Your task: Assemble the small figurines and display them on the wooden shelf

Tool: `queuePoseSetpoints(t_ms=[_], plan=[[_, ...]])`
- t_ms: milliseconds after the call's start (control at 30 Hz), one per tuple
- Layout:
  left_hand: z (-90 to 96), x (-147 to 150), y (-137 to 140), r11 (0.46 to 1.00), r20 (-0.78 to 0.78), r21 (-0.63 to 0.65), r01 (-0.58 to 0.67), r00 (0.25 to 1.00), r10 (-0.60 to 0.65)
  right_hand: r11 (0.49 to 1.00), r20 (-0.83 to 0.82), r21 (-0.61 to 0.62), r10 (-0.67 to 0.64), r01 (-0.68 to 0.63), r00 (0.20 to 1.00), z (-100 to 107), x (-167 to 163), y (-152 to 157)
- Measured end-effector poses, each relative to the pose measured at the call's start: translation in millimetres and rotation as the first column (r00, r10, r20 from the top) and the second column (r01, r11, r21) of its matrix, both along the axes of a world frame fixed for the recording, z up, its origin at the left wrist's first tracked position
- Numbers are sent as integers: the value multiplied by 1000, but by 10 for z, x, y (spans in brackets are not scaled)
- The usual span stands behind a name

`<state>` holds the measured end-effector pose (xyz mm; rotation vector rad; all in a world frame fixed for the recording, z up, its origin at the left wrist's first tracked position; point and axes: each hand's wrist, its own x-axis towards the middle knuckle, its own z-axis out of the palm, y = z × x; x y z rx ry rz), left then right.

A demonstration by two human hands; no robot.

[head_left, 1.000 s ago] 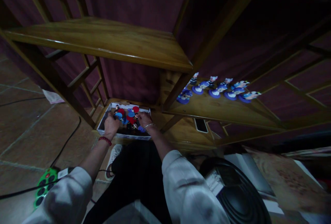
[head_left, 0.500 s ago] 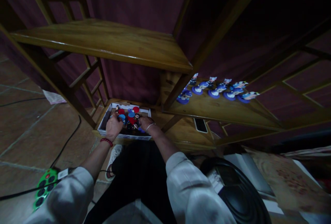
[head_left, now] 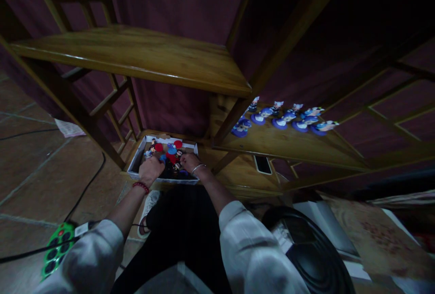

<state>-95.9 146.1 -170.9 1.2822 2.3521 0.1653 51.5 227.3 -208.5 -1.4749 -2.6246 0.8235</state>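
Figurines (head_left: pixel 172 157) with round red and blue bases lie jumbled in an open white-walled box (head_left: pixel 178 180), the left hand (head_left: pixel 151 170) reaching in over its near wall and the right hand (head_left: pixel 189 162) at its right end, a gap between them; in this dim light I cannot tell what either grip holds. The box sits on the bottom shelf (head_left: pixel 234 176), open height separating it from the upper shelf (head_left: pixel 136 54), and a phone (head_left: pixel 263 164) lies rightward.
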Motion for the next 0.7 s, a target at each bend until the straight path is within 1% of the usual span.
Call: queuePoseSetpoints(t_ms=[67,133,200,333,433,567,700], plan=[[-9,1,6,995,14,-57,76,997,-76,996,-43,66,-62,65,997,-31,-9,23],[-16,0,15,989,23,-74,125,992,-123,989,-73,115,-91,99,993,-53,-21,47],[-24,-2,26,989,22,-83,123,992,-122,983,-92,138,-106,118,990,-58,-37,64],[-41,-4,47,992,9,-106,75,997,-74,975,-118,159,-139,157,983,-33,-88,76],[-40,1,56,992,-4,-117,52,999,-53,975,-136,172,-119,142,983,-28,-151,95],[-9,9,58,993,3,-115,40,999,-40,981,-149,181,-42,69,988,-83,-230,147],[14,12,63,994,23,-110,23,1000,-21,982,-79,189,33,-18,996,-135,-256,161]])
